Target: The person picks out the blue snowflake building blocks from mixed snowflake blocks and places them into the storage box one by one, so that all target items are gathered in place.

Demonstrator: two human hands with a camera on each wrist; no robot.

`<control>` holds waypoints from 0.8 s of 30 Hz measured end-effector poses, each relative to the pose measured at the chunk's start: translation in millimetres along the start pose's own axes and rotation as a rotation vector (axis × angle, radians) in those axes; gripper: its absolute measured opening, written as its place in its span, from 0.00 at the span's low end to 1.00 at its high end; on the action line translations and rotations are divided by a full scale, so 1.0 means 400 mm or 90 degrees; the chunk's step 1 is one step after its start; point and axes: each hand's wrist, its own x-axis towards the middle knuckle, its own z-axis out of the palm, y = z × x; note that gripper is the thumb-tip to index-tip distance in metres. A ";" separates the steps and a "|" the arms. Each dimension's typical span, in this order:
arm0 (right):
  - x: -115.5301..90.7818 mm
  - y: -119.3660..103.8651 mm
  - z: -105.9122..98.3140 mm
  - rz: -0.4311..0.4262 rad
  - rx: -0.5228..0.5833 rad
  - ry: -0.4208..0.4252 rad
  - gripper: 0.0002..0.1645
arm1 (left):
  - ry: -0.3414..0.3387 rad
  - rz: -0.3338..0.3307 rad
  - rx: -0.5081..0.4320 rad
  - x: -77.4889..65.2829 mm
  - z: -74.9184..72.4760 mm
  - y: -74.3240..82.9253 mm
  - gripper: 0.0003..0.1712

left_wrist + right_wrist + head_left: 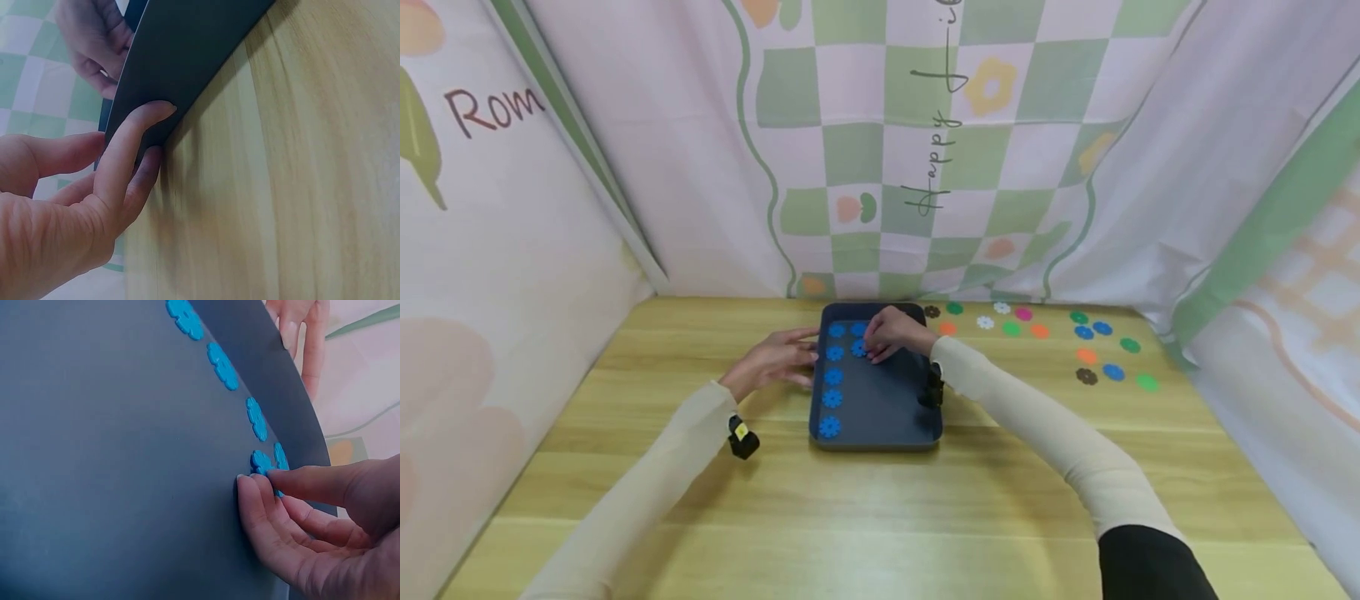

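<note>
A dark grey rectangular tray (887, 408) lies on the table with a column of blue flower-shaped discs (832, 377) along its left side. Another blue disc (857, 329) lies at the far end, right of that column. Inside the tray, my right hand (889, 333) pinches a blue flower-shaped disc (260, 461) between thumb and fingertips, low over the tray floor. My left hand (775, 360) is at the tray's left side, fingers spread and loosely bent; in the left wrist view its fingertips (164, 107) rest against the outer wall.
Loose flower-shaped discs lie on the wooden table (700, 500) right of the tray: orange (1086, 356), brown (1086, 377), white (985, 322), pink (1023, 314), green (1130, 345) and blue (1114, 372). A patterned curtain (925, 167) hangs behind the table.
</note>
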 end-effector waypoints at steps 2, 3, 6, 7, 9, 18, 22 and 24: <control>0.002 0.000 0.002 -0.003 -0.015 0.000 0.03 | 0.001 -0.002 -0.002 -0.002 0.001 0.000 0.41; 0.001 0.000 0.003 -0.007 -0.024 -0.001 0.03 | 0.001 -0.002 0.000 -0.003 0.001 0.000 0.41; 0.002 0.001 0.002 -0.026 -0.069 0.000 0.03 | 0.002 -0.003 0.004 -0.004 0.000 -0.001 0.41; 0.001 0.001 0.001 -0.031 -0.085 0.004 0.03 | 0.001 -0.002 0.005 -0.003 -0.001 -0.001 0.41; 0.000 0.002 -0.001 -0.037 -0.114 0.015 0.05 | -0.002 0.001 0.007 -0.001 -0.001 0.000 0.41; -0.006 0.004 -0.009 -0.039 -0.127 0.028 0.05 | -0.003 -0.002 0.008 0.002 0.000 0.008 0.41; -0.020 0.000 -0.017 -0.040 -0.108 0.027 0.05 | -0.003 -0.003 0.008 0.000 0.002 0.006 0.41; -0.029 -0.003 -0.027 -0.044 -0.100 0.030 0.06 | -0.001 -0.004 0.008 -0.001 0.002 0.005 0.41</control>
